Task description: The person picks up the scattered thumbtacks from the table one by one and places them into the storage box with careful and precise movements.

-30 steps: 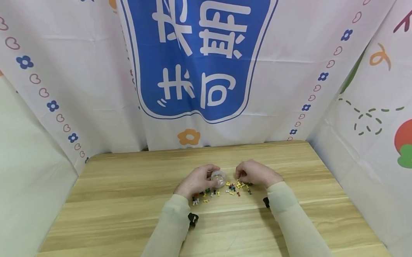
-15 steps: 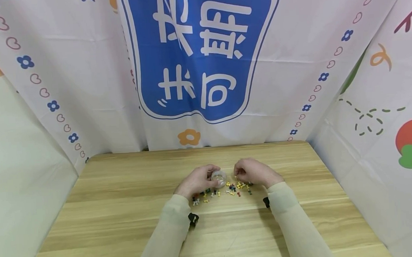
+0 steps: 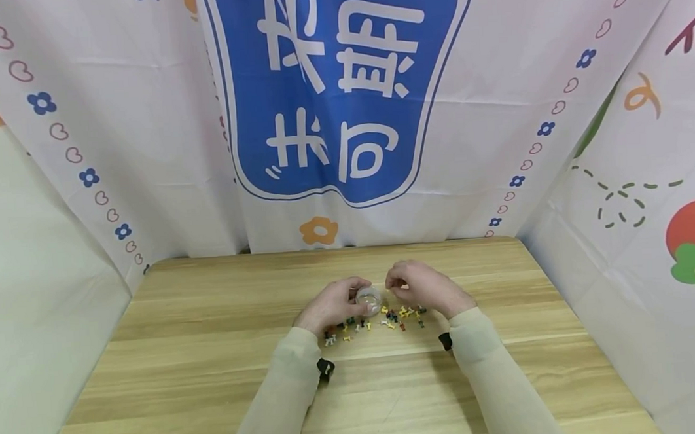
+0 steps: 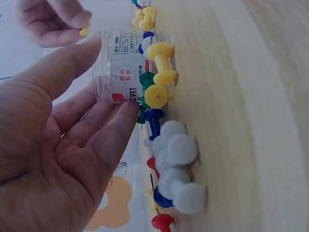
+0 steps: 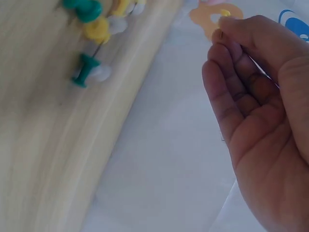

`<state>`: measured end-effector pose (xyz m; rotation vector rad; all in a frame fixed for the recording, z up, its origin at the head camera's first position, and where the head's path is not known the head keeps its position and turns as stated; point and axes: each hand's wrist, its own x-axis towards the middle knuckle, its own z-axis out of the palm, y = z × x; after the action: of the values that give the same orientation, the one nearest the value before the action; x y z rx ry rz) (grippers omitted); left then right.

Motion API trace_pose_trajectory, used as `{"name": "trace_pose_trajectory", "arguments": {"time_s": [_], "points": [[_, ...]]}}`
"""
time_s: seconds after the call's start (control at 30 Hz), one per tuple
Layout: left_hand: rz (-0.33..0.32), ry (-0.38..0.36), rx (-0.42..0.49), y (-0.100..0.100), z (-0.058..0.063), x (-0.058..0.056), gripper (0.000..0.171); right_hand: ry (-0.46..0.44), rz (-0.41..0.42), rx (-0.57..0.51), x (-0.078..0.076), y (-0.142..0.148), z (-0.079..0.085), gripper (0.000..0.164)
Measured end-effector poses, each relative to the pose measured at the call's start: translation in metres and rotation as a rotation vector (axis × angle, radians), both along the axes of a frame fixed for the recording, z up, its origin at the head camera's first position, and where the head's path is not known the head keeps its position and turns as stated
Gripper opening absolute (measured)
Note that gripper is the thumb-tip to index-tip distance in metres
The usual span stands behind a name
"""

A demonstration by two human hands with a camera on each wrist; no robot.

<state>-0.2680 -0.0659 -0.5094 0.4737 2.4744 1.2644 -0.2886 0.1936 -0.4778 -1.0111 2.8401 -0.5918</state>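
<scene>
My left hand (image 3: 330, 305) holds a small clear plastic jar (image 4: 128, 63) with a printed label, thumb on one side and fingers on the other. Just right of the jar's mouth, my right hand (image 3: 423, 288) is raised, pinching a yellow push pin (image 5: 225, 13) between thumb and fingertips. Loose push pins in several colours lie around the jar, among them a yellow pin (image 4: 162, 63), white pins (image 4: 182, 149) and a blue pin (image 4: 154, 121) near my left fingers. On the right hand's side lies a green pin (image 5: 84, 70).
The wooden table (image 3: 226, 374) reaches back to a white printed curtain (image 3: 481, 72). A red pin (image 3: 403, 327) and other pins spread over the table in front of the jar and between the hands. Each wrist wears a black strap mount (image 3: 326, 369).
My right hand has risen off the pins and moved left toward the jar, carrying the yellow push pin. The left hand and jar have stayed put.
</scene>
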Motion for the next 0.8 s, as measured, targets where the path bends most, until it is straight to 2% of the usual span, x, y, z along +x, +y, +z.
{"name": "trace_pose_trajectory", "arguments": {"time_s": [0.17,0.3,0.6,0.8], "points": [[-0.002,-0.005,-0.002,0.0,0.0,0.0,0.055,0.08,0.028,-0.013,0.004,-0.009,0.003,0.01],[0.002,-0.012,0.007,0.0,-0.001,0.0,0.052,0.107,0.063,-0.021,0.005,-0.016,0.001,0.009],[-0.015,-0.011,0.0,-0.001,0.0,-0.001,0.053,0.096,0.086,-0.012,0.007,-0.025,-0.008,0.011],[0.0,-0.026,-0.008,-0.001,0.001,-0.001,0.053,0.08,0.088,-0.005,0.007,-0.026,-0.012,0.014]]}}
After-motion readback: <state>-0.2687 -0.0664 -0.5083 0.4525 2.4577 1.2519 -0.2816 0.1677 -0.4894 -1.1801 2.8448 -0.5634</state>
